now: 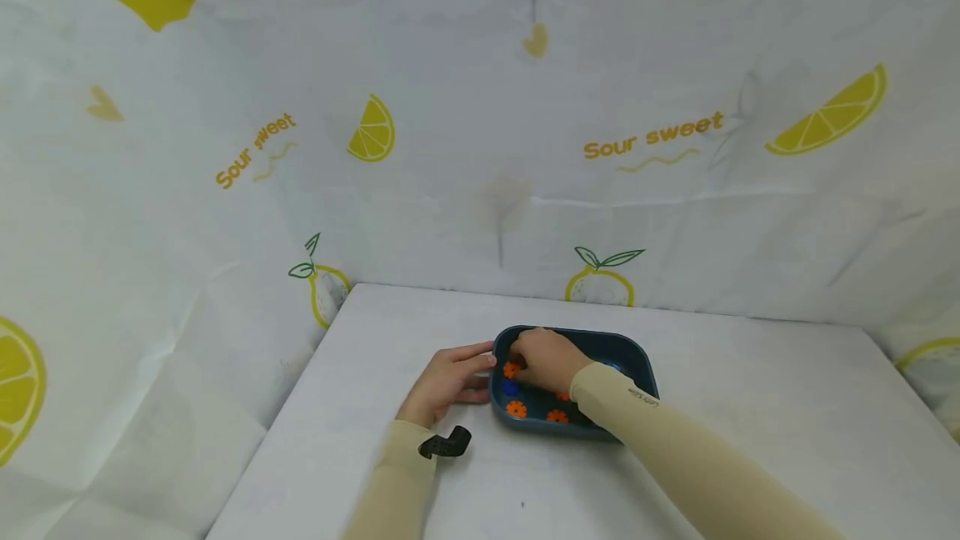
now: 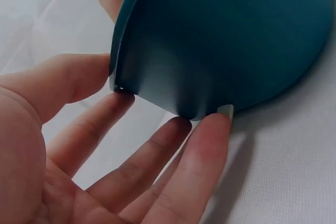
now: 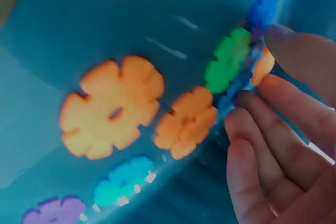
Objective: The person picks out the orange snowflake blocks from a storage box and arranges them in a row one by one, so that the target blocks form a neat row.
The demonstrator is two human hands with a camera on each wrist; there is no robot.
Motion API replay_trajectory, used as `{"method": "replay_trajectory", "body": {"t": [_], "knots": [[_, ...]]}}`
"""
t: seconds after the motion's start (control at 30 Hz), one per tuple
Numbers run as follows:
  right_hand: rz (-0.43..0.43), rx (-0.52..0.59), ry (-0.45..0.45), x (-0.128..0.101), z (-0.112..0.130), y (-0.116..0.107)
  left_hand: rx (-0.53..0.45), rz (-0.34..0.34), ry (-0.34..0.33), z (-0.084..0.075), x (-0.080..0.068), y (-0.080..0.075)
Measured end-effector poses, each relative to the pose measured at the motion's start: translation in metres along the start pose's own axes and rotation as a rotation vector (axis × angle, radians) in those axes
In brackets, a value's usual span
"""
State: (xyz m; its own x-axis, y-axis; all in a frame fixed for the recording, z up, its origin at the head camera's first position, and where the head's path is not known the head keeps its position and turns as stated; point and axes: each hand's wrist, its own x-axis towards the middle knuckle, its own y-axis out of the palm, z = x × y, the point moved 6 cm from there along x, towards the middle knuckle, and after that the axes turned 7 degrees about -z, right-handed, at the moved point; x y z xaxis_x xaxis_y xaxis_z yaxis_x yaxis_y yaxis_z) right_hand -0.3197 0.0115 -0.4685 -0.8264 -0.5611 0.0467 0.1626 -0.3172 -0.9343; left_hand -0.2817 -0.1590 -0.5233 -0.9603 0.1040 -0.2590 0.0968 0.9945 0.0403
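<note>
Leftmost, my left hand (image 1: 448, 380) rests flat on the white table (image 1: 750, 407), fingers (image 2: 202, 150) straight and spread, tips touching the outer left wall of a dark teal tray (image 1: 633, 352) near the table's middle. Inside it, my right hand (image 1: 547, 359) pinches a small stack of flower-shaped discs (image 3: 236, 72); loose orange discs (image 1: 516, 409) lie along the tray's near edge.

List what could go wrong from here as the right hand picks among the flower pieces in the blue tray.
1. The left hand only rests straight fingers against the blue tray wall, so a push from the right hand might slide it.
2. The flower pieces lie close together near the fingers; grabbing one may drag or flip its neighbours.
</note>
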Motion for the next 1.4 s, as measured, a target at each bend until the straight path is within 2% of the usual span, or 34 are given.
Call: {"method": "replay_trajectory", "body": {"t": [0.23,0.4,0.7,0.83,0.97,1.17,1.4], "knots": [[-0.030,0.128,0.061,-0.016,-0.022,-0.029,0.024,0.010,0.025,0.000,0.005,0.005],[-0.082,0.213,0.105,-0.036,-0.042,-0.054,0.064,-0.004,0.049,0.001,0.007,-0.003],[-0.224,0.248,0.171,-0.087,-0.084,-0.082,0.087,-0.056,0.044,0.006,-0.001,-0.021],[-0.293,0.264,0.221,-0.113,-0.106,-0.090,0.095,-0.056,0.044,0.007,-0.003,-0.024],[-0.352,0.265,0.291,-0.141,-0.134,-0.090,0.097,-0.049,0.052,0.005,-0.001,-0.022],[-0.356,0.275,0.413,-0.183,-0.171,-0.073,0.106,-0.066,0.045,0.006,0.002,-0.015],[-0.360,0.275,0.471,-0.213,-0.188,-0.066,0.123,-0.098,0.059,0.004,0.003,-0.004]]}}
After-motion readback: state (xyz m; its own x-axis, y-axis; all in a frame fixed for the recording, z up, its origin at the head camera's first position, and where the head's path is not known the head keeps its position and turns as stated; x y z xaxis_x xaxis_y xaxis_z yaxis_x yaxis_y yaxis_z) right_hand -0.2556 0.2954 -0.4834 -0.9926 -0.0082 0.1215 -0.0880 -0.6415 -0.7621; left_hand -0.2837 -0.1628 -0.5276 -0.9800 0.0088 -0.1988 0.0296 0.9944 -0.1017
